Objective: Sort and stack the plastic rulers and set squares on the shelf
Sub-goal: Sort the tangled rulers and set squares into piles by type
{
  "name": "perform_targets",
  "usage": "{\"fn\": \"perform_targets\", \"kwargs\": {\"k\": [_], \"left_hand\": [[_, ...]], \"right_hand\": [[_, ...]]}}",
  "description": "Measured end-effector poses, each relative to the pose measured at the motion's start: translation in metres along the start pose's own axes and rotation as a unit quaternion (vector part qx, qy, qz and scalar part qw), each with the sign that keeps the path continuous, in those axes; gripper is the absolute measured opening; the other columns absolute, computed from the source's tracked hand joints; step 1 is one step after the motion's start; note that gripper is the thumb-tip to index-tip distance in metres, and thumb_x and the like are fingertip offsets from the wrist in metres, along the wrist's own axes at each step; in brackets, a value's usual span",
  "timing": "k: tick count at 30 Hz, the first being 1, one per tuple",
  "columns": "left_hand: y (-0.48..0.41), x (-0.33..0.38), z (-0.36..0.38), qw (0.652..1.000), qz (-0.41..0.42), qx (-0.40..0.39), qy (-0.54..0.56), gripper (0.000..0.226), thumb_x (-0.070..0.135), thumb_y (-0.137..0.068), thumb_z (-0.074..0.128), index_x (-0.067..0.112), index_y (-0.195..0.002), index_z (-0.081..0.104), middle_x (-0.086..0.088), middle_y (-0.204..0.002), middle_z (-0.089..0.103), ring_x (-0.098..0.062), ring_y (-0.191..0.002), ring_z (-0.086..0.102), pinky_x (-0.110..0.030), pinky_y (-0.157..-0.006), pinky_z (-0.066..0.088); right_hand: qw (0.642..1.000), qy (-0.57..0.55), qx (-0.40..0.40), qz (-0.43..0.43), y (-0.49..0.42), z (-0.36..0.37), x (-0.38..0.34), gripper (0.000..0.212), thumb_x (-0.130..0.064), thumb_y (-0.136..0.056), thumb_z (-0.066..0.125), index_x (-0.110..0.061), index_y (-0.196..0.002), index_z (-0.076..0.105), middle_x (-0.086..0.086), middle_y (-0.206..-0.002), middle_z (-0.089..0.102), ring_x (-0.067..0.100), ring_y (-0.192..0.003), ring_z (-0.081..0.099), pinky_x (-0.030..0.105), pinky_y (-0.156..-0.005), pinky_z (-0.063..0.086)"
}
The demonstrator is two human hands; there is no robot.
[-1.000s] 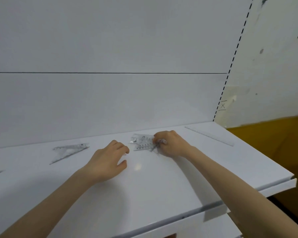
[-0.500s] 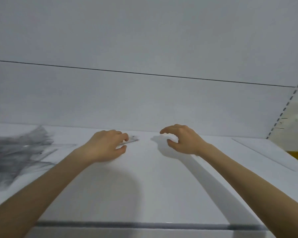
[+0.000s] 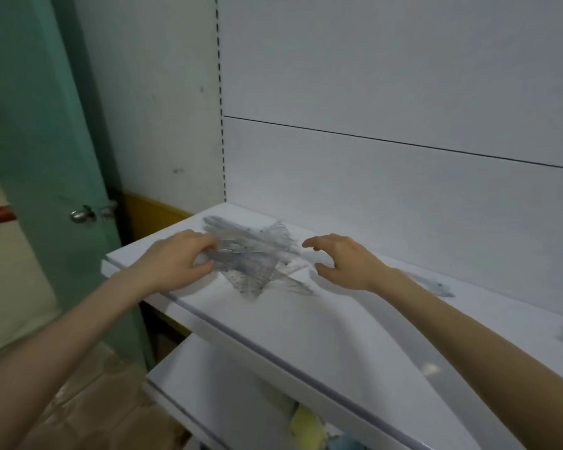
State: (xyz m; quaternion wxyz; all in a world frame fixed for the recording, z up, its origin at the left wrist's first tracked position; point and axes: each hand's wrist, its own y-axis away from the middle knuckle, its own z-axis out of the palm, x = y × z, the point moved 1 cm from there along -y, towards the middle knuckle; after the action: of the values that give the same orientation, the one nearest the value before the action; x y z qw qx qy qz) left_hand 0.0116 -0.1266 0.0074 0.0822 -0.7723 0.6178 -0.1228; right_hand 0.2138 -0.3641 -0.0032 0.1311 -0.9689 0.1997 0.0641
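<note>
White shelving fills the view: a plain back panel [image 3: 387,92] rises behind a flat white shelf [image 3: 338,323], and a green door [image 3: 43,125] with a metal knob [image 3: 82,215] stands to the left.

A loose pile of clear rulers and set squares [image 3: 260,243] lies at the shelf's left end, close to the back panel. The long pieces in it run diagonally, from the back left corner toward the front right. They overlap one another, and motion blur hides how many there are.

The left hand [image 3: 176,264] sits at the pile's left edge. Its fingers and thumb are curled and pinch the near corner of a clear set square [image 3: 247,276]. That piece lies flat on top of the pile, with one sharp corner pointing at the shelf's front edge.

The right hand [image 3: 345,264] hovers just right of the pile, palm down. Its fingers are loosely bent and spread and hold nothing; the fingertips are near the pile, but contact cannot be made out.

A lone ruler [image 3: 434,284] lies farther right, partly behind the right forearm, its length following the back panel. A lower shelf [image 3: 228,378] shows beneath.
</note>
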Motion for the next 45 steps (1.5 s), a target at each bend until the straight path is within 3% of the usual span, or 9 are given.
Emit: {"fn": "perform_targets", "kwargs": {"k": [4,10,17,23,27,31,36,42,45], "left_hand": [[0.013,-0.048,-0.002,0.999,-0.039,0.016,0.016,0.03,0.028,-0.091,0.057,0.018,-0.12,0.059,0.003,-0.115,0.061,-0.011,-0.104,0.053,-0.03,-0.086,0.048],[-0.016,-0.114,0.006,0.999,-0.037,0.02,0.029,0.034,0.033,-0.092,0.056,0.025,-0.125,0.055,0.004,-0.126,0.055,-0.01,-0.115,0.047,-0.03,-0.091,0.047],[-0.062,-0.178,0.017,0.997,0.005,0.007,0.071,0.028,0.027,-0.093,0.057,0.019,-0.119,0.057,0.007,-0.118,0.053,-0.012,-0.113,0.045,-0.027,-0.091,0.041],[-0.102,-0.194,0.03,0.99,0.057,-0.003,0.125,0.025,0.019,-0.09,0.059,0.016,-0.115,0.06,0.004,-0.116,0.057,-0.014,-0.111,0.047,-0.026,-0.094,0.038],[-0.119,-0.18,0.043,0.98,0.107,-0.004,0.169,0.025,0.027,-0.087,0.058,0.017,-0.11,0.061,0.006,-0.109,0.057,-0.008,-0.099,0.044,-0.018,-0.082,0.034],[-0.129,-0.149,0.044,0.967,0.157,-0.035,0.197,0.051,0.047,-0.075,0.038,0.015,-0.107,0.063,0.009,-0.102,0.054,-0.007,-0.099,0.044,-0.016,-0.082,0.036],[-0.141,-0.098,0.047,0.96,0.198,-0.061,0.19,0.026,0.031,-0.095,0.05,0.019,-0.114,0.062,0.005,-0.12,0.059,-0.012,-0.114,0.049,-0.034,-0.1,0.04],[-0.142,-0.028,0.06,0.936,0.286,-0.18,0.099,0.062,0.049,-0.097,0.041,0.016,-0.148,0.029,-0.002,-0.154,0.031,-0.017,-0.139,0.031,-0.03,-0.112,0.026],[-0.148,-0.02,0.066,0.943,0.256,-0.189,0.102,0.06,0.051,-0.096,0.043,0.014,-0.142,0.04,-0.006,-0.144,0.045,-0.02,-0.128,0.046,-0.035,-0.106,0.038]], "right_hand": [[1.0,0.001,-0.01,-0.028,-0.037,0.021,-0.032,0.043,-0.02,-0.091,0.054,-0.02,-0.134,0.051,0.004,-0.132,0.056,0.022,-0.122,0.05,0.035,-0.099,0.041],[0.997,0.005,0.08,0.008,-0.089,0.032,-0.061,0.029,-0.019,-0.093,0.052,-0.016,-0.118,0.067,0.006,-0.12,0.066,0.023,-0.112,0.058,0.031,-0.093,0.044],[0.982,0.052,-0.062,0.17,-0.148,0.048,-0.053,0.055,-0.046,-0.098,0.046,-0.012,-0.142,0.042,0.01,-0.135,0.055,0.03,-0.123,0.05,0.041,-0.098,0.044],[0.982,0.044,-0.024,0.18,-0.154,0.055,-0.054,0.033,-0.037,-0.094,0.058,-0.018,-0.119,0.068,-0.001,-0.12,0.068,0.02,-0.109,0.061,0.032,-0.09,0.048],[0.983,0.117,-0.011,0.143,-0.152,0.056,-0.057,0.023,-0.028,-0.095,0.057,-0.017,-0.104,0.074,0.003,-0.099,0.074,0.026,-0.09,0.066,0.036,-0.078,0.053],[0.966,0.226,0.099,0.082,-0.141,0.06,-0.059,0.012,-0.01,-0.068,0.057,-0.013,-0.058,0.062,-0.001,-0.049,0.059,0.022,-0.035,0.045,0.023,-0.036,0.04],[0.943,0.213,0.226,0.118,-0.11,0.041,-0.048,0.011,-0.009,-0.067,0.057,-0.014,-0.074,0.065,-0.004,-0.062,0.064,0.025,-0.038,0.053,0.027,-0.034,0.042],[0.93,0.192,0.265,0.166,-0.059,0.025,-0.036,0.012,-0.015,-0.07,0.056,-0.017,-0.077,0.065,-0.007,-0.067,0.066,0.027,-0.047,0.058,0.03,-0.039,0.046],[0.925,0.184,0.282,0.174,-0.045,0.018,-0.034,0.011,-0.014,-0.071,0.056,-0.017,-0.077,0.065,-0.007,-0.065,0.065,0.026,-0.048,0.058,0.029,-0.04,0.045]]}}
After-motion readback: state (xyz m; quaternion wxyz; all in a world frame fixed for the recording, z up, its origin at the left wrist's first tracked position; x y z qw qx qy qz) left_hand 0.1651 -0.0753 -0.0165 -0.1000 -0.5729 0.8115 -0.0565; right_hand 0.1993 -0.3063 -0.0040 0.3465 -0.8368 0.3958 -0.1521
